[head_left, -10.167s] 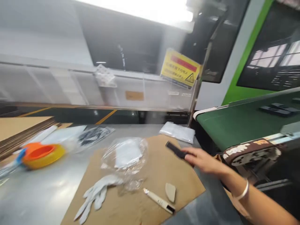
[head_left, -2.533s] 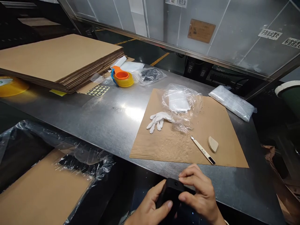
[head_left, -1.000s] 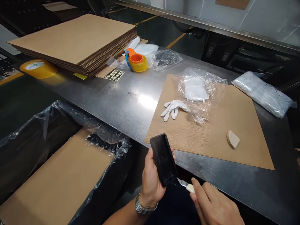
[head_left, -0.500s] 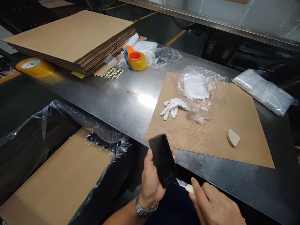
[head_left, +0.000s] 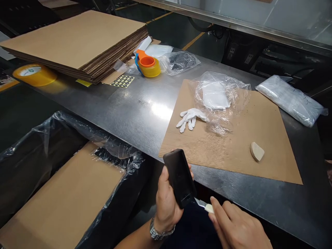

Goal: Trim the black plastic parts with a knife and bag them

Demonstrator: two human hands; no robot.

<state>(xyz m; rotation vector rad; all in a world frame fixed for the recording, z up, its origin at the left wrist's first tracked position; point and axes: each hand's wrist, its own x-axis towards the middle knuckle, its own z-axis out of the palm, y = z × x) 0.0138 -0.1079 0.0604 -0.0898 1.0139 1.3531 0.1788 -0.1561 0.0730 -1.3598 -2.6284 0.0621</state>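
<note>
Case (head_left: 178, 177), black and hollow, sits tilted in our left hand (head_left: 166, 207), in front of the table's near edge, its open side facing us. Our left grip is clamped on it, thumb along one long side and fingertips showing at the other; a metal watch (head_left: 157, 231) circles that wrist. Our right hand (head_left: 237, 226) has its grip closed on the pale handle of a knife (head_left: 209, 208), whose blade reaches the case's lower right corner and seems to touch it.

Beyond our hands, on the metal table (head_left: 116, 114), lies a cardboard sheet (head_left: 204, 150) bearing a white glove (head_left: 192, 114), a crumpled clear bag (head_left: 240, 91) and a beige block (head_left: 257, 152). A plastic-wrapped bundle (head_left: 293, 100) lies at the sheet's far right corner. Farther left we see an orange tape dispenser (head_left: 142, 54), a sticker sheet (head_left: 122, 81) and a cardboard stack (head_left: 75, 39). A plastic-lined bin (head_left: 129, 190) stands to our left, below the tabletop, with cardboard inside.
</note>
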